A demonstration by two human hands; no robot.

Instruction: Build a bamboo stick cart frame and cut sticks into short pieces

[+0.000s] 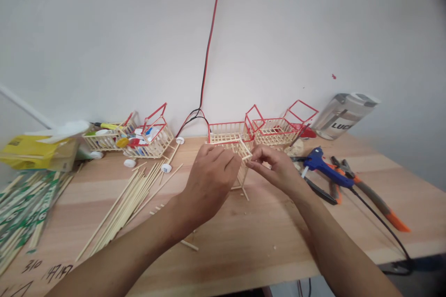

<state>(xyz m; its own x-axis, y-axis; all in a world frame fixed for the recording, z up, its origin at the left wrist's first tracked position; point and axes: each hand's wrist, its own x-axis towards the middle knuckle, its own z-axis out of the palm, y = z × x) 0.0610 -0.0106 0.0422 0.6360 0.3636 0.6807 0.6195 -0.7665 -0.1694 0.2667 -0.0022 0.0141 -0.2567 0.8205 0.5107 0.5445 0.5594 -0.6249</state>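
Note:
A small basket frame of pale wooden sticks (243,172) stands in the middle of the table, partly hidden behind my left hand (213,178). The curled fingers of that hand hold the frame's left and upper side. At its upper right corner, my right hand (273,165) pinches with thumb and forefinger; whatever is between the tips is too small to make out. Just behind is a stick cart with red edges (228,131), its near side covered by the frame and my left hand. Another red-edged cart (275,132) stands to its right.
Two stick carts, one clearly on white wheels (149,144), hold bottle caps at the back left. Loose sticks (130,206) and green-marked stick packs (29,209) lie left. At right are a blue glue gun (325,167), orange-handled pliers (378,202) and a leaning clear container (343,116).

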